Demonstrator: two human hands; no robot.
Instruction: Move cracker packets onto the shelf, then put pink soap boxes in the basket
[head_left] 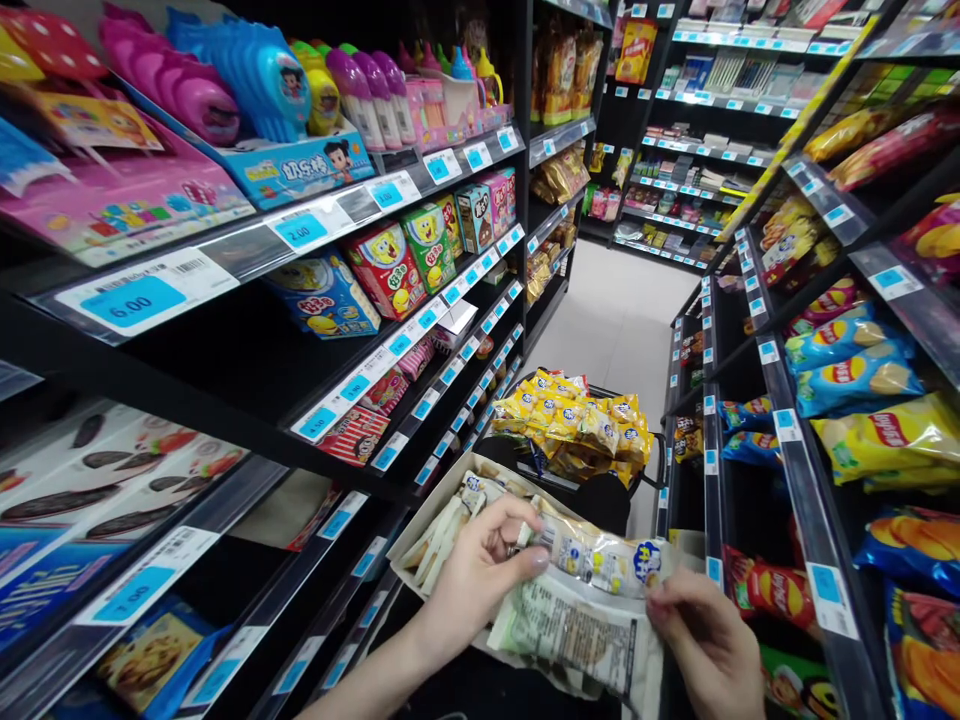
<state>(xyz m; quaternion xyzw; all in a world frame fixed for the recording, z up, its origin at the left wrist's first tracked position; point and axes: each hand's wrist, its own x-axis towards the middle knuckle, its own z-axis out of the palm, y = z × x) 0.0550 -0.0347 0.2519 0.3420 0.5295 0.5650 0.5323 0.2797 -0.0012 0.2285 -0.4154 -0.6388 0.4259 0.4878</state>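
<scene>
My left hand point(480, 565) pinches the upper left end of a snack packet point(592, 560) between thumb and fingers. My right hand point(705, 635) grips the right end of the same packet. Its wrapper is shiny and partly clear, with a blue logo. Below and against it is a pale green-white packet point(574, 630) with small printed text; whether the two are joined, I cannot tell. Behind my left hand, an open cardboard box point(409, 550) holds several similar pale packets. Beyond it, yellow snack packets point(566, 415) are heaped in a dark basket.
Shelves with boxed sweets point(386, 270) and price labels rise close on the left. Bagged chips point(862, 375) fill the slanted racks on the right. A pale floor aisle point(607, 310) runs to stocked shelves point(705, 150) at the far end.
</scene>
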